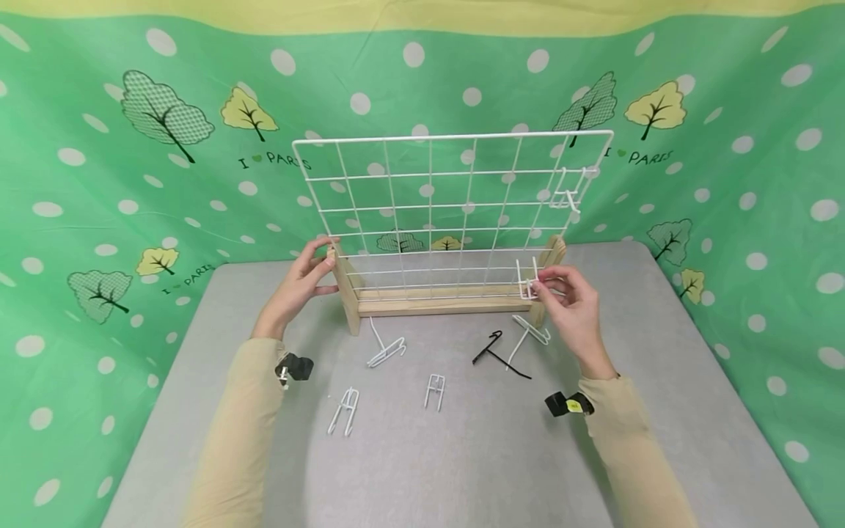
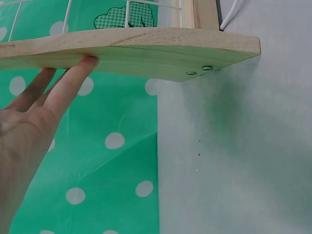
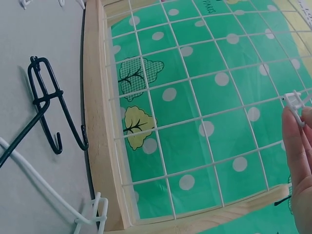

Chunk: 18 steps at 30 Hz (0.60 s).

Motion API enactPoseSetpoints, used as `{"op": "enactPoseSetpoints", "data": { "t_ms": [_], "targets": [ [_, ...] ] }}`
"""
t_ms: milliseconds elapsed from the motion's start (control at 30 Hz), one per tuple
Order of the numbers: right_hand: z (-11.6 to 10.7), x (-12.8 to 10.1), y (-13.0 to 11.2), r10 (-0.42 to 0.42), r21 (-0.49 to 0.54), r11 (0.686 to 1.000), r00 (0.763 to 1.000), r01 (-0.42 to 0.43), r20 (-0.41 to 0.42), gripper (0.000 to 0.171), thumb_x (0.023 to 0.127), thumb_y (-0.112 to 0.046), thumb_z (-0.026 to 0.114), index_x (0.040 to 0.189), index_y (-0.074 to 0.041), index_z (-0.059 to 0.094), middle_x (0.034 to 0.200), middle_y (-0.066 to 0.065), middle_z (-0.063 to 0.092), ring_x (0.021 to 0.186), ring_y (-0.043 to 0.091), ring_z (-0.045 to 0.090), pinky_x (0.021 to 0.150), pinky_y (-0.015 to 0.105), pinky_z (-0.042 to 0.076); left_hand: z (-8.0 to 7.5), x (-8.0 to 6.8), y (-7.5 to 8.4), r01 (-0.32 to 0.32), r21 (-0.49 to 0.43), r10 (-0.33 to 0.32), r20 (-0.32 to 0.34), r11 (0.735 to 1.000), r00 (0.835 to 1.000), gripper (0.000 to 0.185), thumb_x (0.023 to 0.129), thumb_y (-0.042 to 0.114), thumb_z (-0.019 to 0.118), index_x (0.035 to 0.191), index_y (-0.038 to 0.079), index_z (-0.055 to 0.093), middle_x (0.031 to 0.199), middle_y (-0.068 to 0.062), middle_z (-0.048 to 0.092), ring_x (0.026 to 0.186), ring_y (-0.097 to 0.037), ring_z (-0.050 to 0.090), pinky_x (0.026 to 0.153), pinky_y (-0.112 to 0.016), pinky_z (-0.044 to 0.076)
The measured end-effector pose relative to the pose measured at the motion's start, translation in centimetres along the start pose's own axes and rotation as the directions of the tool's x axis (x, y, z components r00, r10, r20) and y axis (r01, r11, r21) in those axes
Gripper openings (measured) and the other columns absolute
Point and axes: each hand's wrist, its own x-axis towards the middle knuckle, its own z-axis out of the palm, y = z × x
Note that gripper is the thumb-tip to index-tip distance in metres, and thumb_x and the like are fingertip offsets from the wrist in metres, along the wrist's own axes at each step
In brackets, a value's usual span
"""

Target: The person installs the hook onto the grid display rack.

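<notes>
A white wire grid panel (image 1: 429, 176) stands upright in a wooden stand (image 1: 449, 302). At the stand's left post, my left hand (image 1: 300, 282) holds the wood near its top; in the left wrist view fingertips (image 2: 87, 61) press the outer side. Thumb and fingers of my right hand (image 1: 571, 304) pinch a white wire hook (image 1: 527, 286) in front of the grid's lower right. Its prongs point up, and whether they touch the grid I cannot tell. A second white hook (image 1: 565, 198) hangs on the grid's upper right.
On the grey table (image 1: 396, 469) lie a black wire hook (image 1: 491, 350), a white hook (image 1: 528, 334) beside it, another white hook (image 1: 386, 352) at left, and two small white double-pronged hooks (image 1: 435, 390) nearer me. A green dotted curtain (image 1: 198, 110) surrounds the table.
</notes>
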Motion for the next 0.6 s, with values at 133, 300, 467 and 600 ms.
{"op": "enactPoseSetpoints", "data": {
  "t_ms": [133,300,467,600],
  "targets": [
    [0.0,0.0,0.6,0.009,0.027,1.0,1.0,-0.008,-0.021,0.018,0.082,0.025,0.059,0.099,0.023,0.052,0.093,0.0,0.064,0.081,0.008,0.065,0.068,0.018,0.056,0.0,0.0,0.0,0.004,-0.019,-0.004,0.006,1.0,1.0,0.043,0.103,0.026,0.048,0.145,0.021,0.037,0.146,-0.023,0.032,0.135,-0.039,0.031,0.086,-0.045,0.054],
    [0.2,0.2,0.5,0.001,0.067,0.998,1.0,0.001,-0.027,0.018,0.082,0.024,0.058,0.099,0.025,0.051,0.092,0.003,0.064,0.083,0.01,0.066,0.07,0.021,0.057,0.0,0.0,0.0,0.003,-0.023,-0.003,0.012,1.0,1.0,0.042,0.104,0.025,0.047,0.144,0.021,0.037,0.145,-0.023,0.032,0.135,-0.038,0.031,0.086,-0.047,0.054],
    [0.3,0.7,0.3,0.0,0.082,0.997,0.998,0.005,-0.059,0.02,0.081,0.027,0.057,0.1,0.026,0.05,0.092,0.011,0.062,0.083,0.011,0.066,0.069,0.021,0.057,0.1,0.0,0.0,0.007,-0.007,-0.007,0.022,1.0,1.0,0.045,0.104,0.025,0.045,0.147,0.019,0.033,0.145,-0.025,0.031,0.135,-0.039,0.031,0.088,-0.048,0.052],
    [0.4,1.3,0.0,-0.003,0.078,0.997,0.995,0.011,-0.096,0.021,0.081,0.027,0.058,0.1,0.026,0.049,0.093,0.013,0.061,0.082,0.011,0.066,0.068,0.02,0.057,0.1,-0.1,0.0,0.012,0.002,-0.012,0.018,1.0,1.0,0.045,0.104,0.025,0.044,0.148,0.019,0.032,0.146,-0.024,0.031,0.134,-0.038,0.032,0.089,-0.05,0.051]
  ]
}}
